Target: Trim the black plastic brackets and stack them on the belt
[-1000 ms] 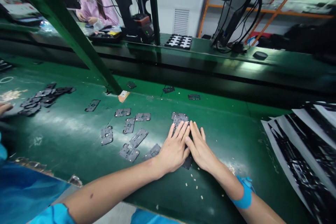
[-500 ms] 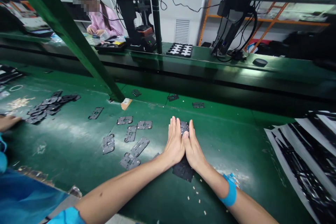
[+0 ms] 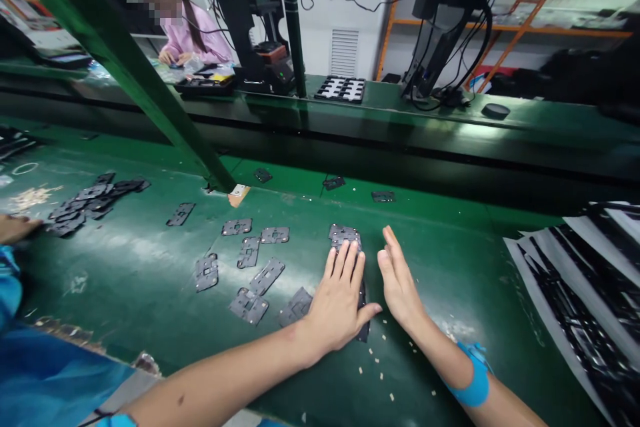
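Observation:
My left hand (image 3: pixel 334 300) lies flat, fingers outstretched, over a row of overlapping black plastic plates (image 3: pixel 345 234). The row's far end shows beyond my fingertips, and a dark edge shows beside my thumb; the middle is hidden. To the right, apart from the row, my right hand (image 3: pixel 400 280) is held edge-on with its fingers straight and nothing in it. A blue band (image 3: pixel 473 377) circles the right wrist. Just left of my left hand is a loose black plate (image 3: pixel 296 307). Several similar plates with cut-outs, such as one plate (image 3: pixel 267 275), are scattered farther left.
Strips on white sheets (image 3: pixel 565 300) cover the right side. At the left are a plate heap (image 3: pixel 90 200) and another person's hand (image 3: pixel 17 228). A slanted green post (image 3: pixel 150 100) meets the table. Small pale bits (image 3: pixel 381 357) lie near my right forearm. Across the bench sits a co-worker (image 3: pixel 193 37).
My hands were pressed together around the plates and have parted. The left now lies flat over the row; the right has moved away to the right.

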The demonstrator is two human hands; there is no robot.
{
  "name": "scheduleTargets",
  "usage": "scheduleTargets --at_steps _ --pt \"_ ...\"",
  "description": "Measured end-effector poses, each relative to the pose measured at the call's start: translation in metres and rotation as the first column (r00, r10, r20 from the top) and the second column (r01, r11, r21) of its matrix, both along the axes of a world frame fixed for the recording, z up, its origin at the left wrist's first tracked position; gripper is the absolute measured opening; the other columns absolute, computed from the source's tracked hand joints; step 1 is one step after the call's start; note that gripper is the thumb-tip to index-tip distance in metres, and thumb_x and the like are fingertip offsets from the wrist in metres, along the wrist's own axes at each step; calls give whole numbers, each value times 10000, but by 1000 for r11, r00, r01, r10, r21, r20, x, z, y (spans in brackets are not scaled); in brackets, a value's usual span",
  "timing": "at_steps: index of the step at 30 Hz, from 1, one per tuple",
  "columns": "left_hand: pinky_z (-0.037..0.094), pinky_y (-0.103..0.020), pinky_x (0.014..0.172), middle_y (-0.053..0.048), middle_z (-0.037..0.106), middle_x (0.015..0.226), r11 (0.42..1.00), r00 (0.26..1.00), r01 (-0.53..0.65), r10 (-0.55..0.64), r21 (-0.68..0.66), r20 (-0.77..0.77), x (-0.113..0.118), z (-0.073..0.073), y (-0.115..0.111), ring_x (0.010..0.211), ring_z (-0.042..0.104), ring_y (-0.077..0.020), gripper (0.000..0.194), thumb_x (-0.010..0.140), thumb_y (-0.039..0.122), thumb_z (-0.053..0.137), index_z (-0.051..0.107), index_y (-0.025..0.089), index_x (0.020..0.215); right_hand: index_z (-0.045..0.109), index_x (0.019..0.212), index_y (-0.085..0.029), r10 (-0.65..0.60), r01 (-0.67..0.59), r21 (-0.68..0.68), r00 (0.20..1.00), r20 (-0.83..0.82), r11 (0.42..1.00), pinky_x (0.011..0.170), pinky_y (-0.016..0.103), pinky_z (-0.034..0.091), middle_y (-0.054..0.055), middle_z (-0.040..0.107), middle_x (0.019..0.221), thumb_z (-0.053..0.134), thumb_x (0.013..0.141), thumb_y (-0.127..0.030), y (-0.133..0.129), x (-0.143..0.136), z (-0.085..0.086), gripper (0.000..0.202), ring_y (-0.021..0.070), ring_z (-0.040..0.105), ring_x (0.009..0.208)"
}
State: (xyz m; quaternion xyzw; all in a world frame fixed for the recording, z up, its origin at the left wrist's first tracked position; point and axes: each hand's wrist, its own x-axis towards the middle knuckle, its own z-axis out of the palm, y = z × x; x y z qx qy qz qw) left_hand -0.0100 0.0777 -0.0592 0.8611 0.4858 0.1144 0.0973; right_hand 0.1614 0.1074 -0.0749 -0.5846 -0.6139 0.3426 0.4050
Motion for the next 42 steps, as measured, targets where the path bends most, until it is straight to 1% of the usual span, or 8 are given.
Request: scheduleTargets --at_steps 5,11,14,17,28,35,38,42 --pt "198 -708 1293 -246 191 1774 992 991 -105 111 74 -80 6 -7 12 1652 142 -447 880 1032 669 493 352 85 1674 319 1686 -261 8 -27 109 985 170 994 1323 580 275 118 216 1803 376 1109 -579 21 11 -7 661 279 229 1660" --pt "244 -691 1285 -242 217 1767 989 984 -144 146 28 -97 6 -5 26 1645 194 -434 888 1033 672 475 341 79 1679 477 1596 -193 -46 -40 203 915 402 978 1325 596 243 151 223 1793 451 1109 -407 109 43 -14 533 340 181 1664" --pt "236 -679 1296 -239 198 1768 990 984 -143 143 12 -104 6 -6 30 1645 193 -435 885 1030 639 506 330 66 1681 564 1509 -199 -107 -4 218 864 493 976 1254 645 345 163 382 1712 607 1069 -350 156 60 -14 467 386 370 1572" --pt "256 -628 1310 -235 193 1769 991 988 -133 134 23 -72 2 -8 38 1648 189 -419 893 1036 631 499 312 45 1683 622 1420 -209 -109 -13 207 818 565 978 1099 581 532 122 589 1519 709 1027 -360 186 72 -14 430 321 621 1328" --pt "266 -597 1319 -248 211 1758 997 997 -74 73 -36 -31 -5 -3 93 1647 176 -407 867 1045 596 496 322 22 1672 655 1345 -187 38 -135 99 755 655 986 965 483 615 107 677 1362 700 1035 -364 213 94 0 360 263 706 1147" --pt "221 -645 1319 -255 212 1762 996 997 -63 65 -63 29 -9 7 96 1651 160 -412 838 1039 551 547 328 40 1667 709 1184 -166 77 -226 184 804 589 957 873 408 631 70 731 1158 692 1041 -320 178 91 43 211 206 728 977" --pt "221 -648 1321 -240 240 1765 994 979 -56 72 -93 190 -12 23 77 1657 173 -390 749 1060 483 532 346 67 1655 765 1004 -183 127 -319 266 824 552 910 855 360 606 59 698 972 639 1038 -166 120 82 71 132 187 707 898" --pt "495 -541 1186 -187 644 1511 939 833 37 159 -341 530 -23 56 31 1412 612 -308 574 1131 507 358 478 157 1569 768 1146 -221 196 -436 367 821 537 822 792 342 573 76 672 1025 537 1060 -98 22 62 101 276 196 675 922"
